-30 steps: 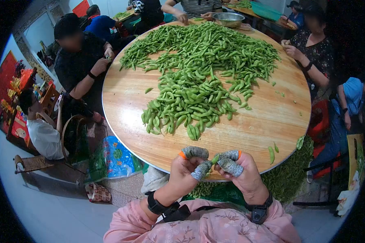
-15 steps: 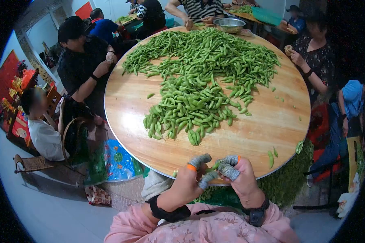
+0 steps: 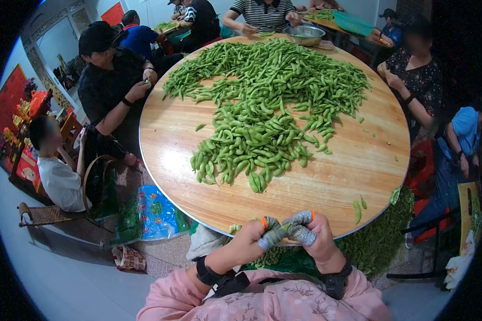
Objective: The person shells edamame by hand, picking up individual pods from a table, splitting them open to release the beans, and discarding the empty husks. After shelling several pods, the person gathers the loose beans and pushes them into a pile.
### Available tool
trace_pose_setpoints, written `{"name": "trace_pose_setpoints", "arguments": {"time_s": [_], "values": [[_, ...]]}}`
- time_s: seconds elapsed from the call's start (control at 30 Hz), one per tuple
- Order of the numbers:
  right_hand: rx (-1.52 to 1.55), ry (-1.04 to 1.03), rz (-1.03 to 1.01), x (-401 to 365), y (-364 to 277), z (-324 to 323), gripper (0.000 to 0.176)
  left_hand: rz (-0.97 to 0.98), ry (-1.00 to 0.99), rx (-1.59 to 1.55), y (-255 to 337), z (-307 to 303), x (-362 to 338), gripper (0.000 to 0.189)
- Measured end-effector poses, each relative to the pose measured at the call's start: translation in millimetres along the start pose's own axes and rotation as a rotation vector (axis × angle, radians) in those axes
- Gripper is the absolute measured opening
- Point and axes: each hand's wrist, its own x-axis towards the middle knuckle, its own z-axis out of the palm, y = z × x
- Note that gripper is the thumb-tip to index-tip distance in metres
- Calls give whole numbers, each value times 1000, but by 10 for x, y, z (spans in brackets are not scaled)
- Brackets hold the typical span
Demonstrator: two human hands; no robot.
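Observation:
My left hand (image 3: 245, 244) and my right hand (image 3: 321, 244) meet over the near edge of the round wooden table (image 3: 171, 176). Grey coverings with orange bands wrap the thumb and fingers of both. A green soybean pod (image 3: 285, 227) is pinched between the two sets of fingertips, mostly hidden by them. Beyond my hands spreads a big heap of green soybean pods (image 3: 251, 144). A few loose pods (image 3: 358, 212) lie to the right of my right hand, and some green bits (image 3: 233, 229) sit beside my left wrist.
A metal bowl (image 3: 304, 35) stands at the table's far side. Several people sit around, one in a striped shirt (image 3: 262, 16) opposite me. Green plant scraps (image 3: 377, 241) pile on the floor at right; a blue plastic sheet (image 3: 156, 211) and a white sack (image 3: 204, 243) lie at left.
My hands have drawn closer together, and the left fingers have curled in around the pod, which shows less now. Across the table, the person in stripes has moved a hand toward the bowl.

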Motion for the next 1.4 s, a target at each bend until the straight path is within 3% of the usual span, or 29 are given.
{"name": "trace_pose_setpoints", "arguments": {"time_s": [0.07, 0.1, 0.17, 0.27, 0.4, 0.5, 0.57, 0.7, 0.8, 0.87, 0.9, 0.97, 1.0, 1.07, 1.2, 1.27, 1.4], "values": [[-117, 98, 135, -12, -64, 23, 12, 191, 172, 677, 181, 80, -33, 13], [-116, 94, 142, -20, -75, 32, 12, 186, 178, 674, 131, 67, -42, 13], [-127, 69, 140, -8, -92, 34, 12, 459, 167, 860, 4, 4, -19, 16], [-112, 14, 104, -8, -95, 22, 12, 465, 89, 809, -26, -34, -27, 23], [-91, -53, 45, 20, -25, -13, 11, 385, 14, 626, 33, -65, -19, 18], [57, -10, 155, 49, -12, -4, 12, 230, -7, 540, 70, -61, -22, 19], [189, 90, 239, 22, -10, -25, 12, 359, 174, 956, 65, -13, -55, 18], [-2, 105, 228, 35, -33, 34, 12, 462, 189, 1034, 54, -18, -68, 17], [5, 66, 213, 37, -46, 40, 11, 408, 181, 887, -70, -36, -37, 13], [-67, 21, 129, 43, -46, 60, 10, 431, 204, 505, -103, -7, -10, 9], [-67, 22, 129, 46, -29, 56, 10, 431, 204, 505, -109, 2, -26, 9], [-204, 5, 41, 55, 18, 45, 10, -42, 133, -142, -117, 19, -68, 23], [-203, 5, 42, 58, 21, 47, 10, -44, 134, -142, -120, 17, -69, 23], [-307, -6, 44, 72, 8, 44, 7, -178, 124, -447, -119, 19, -57, 38], [-175, 9, 110, 84, -83, 108, 6, -251, 71, -578, -101, -17, -62, 38], [-277, -70, 6, 89, -88, 80, 6, -395, 136, -768, -75, 4, -63, 41], [-376, -51, 30, 87, -51, 36, 10, -236, 65, -621, -130, -33, -72, 32]]}}
